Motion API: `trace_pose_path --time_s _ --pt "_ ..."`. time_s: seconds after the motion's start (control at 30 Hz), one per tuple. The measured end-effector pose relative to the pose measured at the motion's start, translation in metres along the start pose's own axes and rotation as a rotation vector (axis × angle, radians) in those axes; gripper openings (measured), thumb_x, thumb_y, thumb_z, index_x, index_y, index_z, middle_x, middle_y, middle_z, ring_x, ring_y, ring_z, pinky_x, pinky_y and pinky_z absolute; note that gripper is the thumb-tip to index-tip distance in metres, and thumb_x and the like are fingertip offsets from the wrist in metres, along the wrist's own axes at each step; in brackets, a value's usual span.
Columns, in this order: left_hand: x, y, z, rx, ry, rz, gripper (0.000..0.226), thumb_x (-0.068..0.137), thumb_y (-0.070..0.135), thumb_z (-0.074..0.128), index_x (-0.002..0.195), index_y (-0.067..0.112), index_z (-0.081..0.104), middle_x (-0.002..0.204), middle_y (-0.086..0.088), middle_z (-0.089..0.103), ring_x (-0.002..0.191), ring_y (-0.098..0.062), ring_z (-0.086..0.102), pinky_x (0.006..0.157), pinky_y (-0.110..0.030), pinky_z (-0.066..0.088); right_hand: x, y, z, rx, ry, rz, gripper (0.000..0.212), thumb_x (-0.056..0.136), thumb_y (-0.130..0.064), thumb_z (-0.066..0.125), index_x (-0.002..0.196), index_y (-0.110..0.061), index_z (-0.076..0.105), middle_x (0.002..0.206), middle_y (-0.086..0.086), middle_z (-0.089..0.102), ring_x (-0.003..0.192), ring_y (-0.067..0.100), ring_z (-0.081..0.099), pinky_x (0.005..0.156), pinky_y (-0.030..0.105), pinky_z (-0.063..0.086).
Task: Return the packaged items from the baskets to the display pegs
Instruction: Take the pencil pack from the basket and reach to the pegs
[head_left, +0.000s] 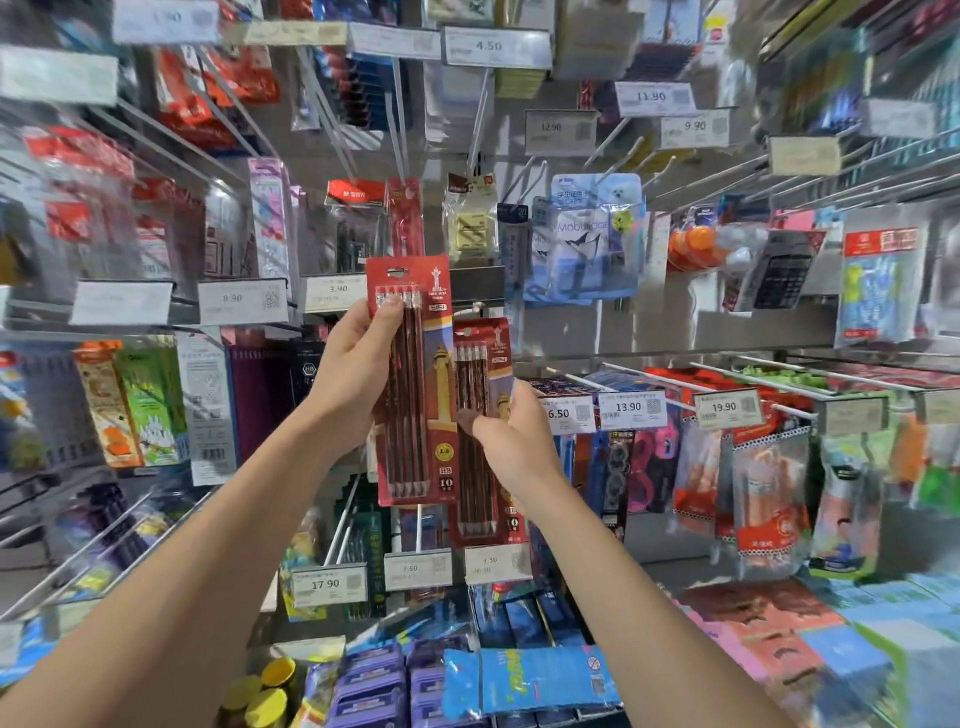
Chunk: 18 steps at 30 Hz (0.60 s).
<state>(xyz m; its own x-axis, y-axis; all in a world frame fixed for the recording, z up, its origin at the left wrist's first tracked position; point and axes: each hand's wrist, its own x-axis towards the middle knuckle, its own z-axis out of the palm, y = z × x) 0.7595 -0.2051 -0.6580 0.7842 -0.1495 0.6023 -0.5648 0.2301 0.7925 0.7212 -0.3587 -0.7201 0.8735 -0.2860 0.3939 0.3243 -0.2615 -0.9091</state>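
My left hand (358, 374) grips a red pack of dark pencils (415, 384) by its left edge, holding it upright in front of the display. Just to its right a second, identical pencil pack (480, 441) sits lower and further back; my right hand (514, 441) pinches its right edge with thumb on the front. A white display peg (475, 310) pokes out just above the second pack, behind the first pack's upper right corner. Whether the second pack hangs on a peg I cannot tell. No basket is in view.
Rows of white pegs with price tags (626, 408) and hanging stationery surround both hands. A blue card pack (587, 239) hangs up right, a calculator (784, 270) further right. Boxed items (145, 400) stand on the left shelf; blue packs (524, 680) lie below.
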Motion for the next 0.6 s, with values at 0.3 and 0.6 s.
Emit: trace_pose_path --time_s 0.3,0.6 --pt "0.001 -0.003 -0.001 0.037 -0.059 0.103 0.024 0.108 0.031 0.044 0.119 0.021 0.064 0.120 -0.003 0.072 0.118 -0.028 0.065 0.104 -0.051 0.051 0.033 0.007 0.017 -0.030 -0.016 0.154 0.056 0.106 -0.027 0.049 0.153 -0.012 0.023 0.150 0.010 0.041 0.131 0.027 0.044 0.102 0.035 0.036" --pt "0.006 -0.010 -0.009 0.067 -0.088 0.168 0.024 0.107 0.028 0.046 0.118 0.015 0.063 0.109 -0.001 0.073 0.100 -0.018 0.070 0.081 -0.032 0.057 0.079 0.024 0.041 -0.189 0.081 0.267 0.058 0.099 -0.014 0.050 0.151 -0.008 0.025 0.143 0.020 0.047 0.127 0.033 0.051 0.091 0.031 0.040"
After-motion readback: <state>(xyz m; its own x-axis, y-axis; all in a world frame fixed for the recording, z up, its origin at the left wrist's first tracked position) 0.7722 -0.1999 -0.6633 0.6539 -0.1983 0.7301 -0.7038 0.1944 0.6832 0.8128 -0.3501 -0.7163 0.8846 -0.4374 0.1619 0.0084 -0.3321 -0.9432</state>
